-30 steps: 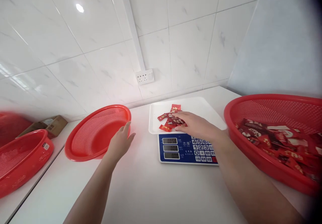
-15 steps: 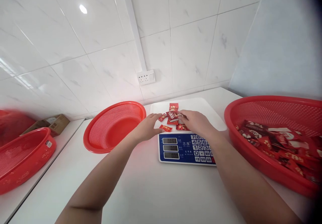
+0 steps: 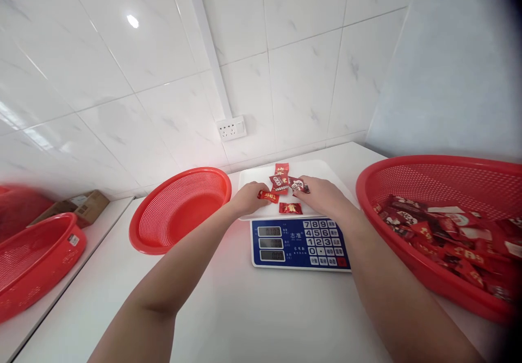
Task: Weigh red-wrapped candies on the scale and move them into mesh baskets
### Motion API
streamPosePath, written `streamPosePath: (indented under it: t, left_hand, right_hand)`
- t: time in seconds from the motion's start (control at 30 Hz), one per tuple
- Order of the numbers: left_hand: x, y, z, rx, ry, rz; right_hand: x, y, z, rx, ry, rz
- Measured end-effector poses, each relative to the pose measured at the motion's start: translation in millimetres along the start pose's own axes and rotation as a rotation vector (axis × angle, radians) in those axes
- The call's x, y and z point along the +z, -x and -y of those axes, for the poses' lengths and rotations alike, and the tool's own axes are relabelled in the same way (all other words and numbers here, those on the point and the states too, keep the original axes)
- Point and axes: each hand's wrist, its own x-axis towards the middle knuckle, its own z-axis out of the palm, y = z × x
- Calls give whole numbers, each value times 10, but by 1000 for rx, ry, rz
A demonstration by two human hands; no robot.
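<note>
Small red wrapped candies lie on the white pan of a digital scale (image 3: 299, 243) with a blue keypad panel. My left hand (image 3: 249, 198) is at the pan's left side, its fingers closed on a red candy (image 3: 269, 196) with gold print. On the right of the pan, my right hand (image 3: 322, 195) pinches a dark red candy (image 3: 298, 185) with white print. Between the hands, another candy (image 3: 279, 182) overlaps others, and one red candy (image 3: 281, 168) lies behind them. A further red candy (image 3: 290, 208) rests near the pan's front edge.
An oval red basket (image 3: 141, 232) stands left of the scale, and a larger red basket (image 3: 367, 180) full of wrapped candies stands on the right. At far left are another red basket (image 3: 61, 254) and a cardboard box (image 3: 92, 208). A tiled wall with a socket (image 3: 231, 128) rises behind.
My left hand has closed on a red candy. The right hand has drawn a dark red candy slightly rightward, so the pile is more spread out. The scale's top reading has changed.
</note>
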Motion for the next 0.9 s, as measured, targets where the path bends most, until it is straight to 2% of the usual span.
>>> streamPosePath:
  t: [0.2,0.33,0.43,0.53,0.63,0.7,0.77,0.9]
  left_hand:
    - [22,-50,-21,-104,134,-13]
    - [4,-38,-17,-173,271,4]
    - [-12,-23,1,-213,371,-9]
    - [-11,-12,17,-242,496,-32]
    - [13,-10,0,-259,668,-58]
    - [35,-11,-44,-257,819,-57]
    - [46,-5,-109,-248,978,-41]
    - [1,57,-229,-232,1213,7]
  right_hand:
    - [32,-38,-22,-32,-9,-6]
    - [-33,-18,-9,-29,-22,0]
    - [-95,4,-3,0,-114,4]
    - [-114,3,-20,22,-309,-49]
    - [-72,-8,6,17,-698,-94]
    - [-18,-7,76,-10,-1007,-65]
    - [47,-1,168,-42,-1216,-15]
    - [156,4,278,-38,-1264,-7]
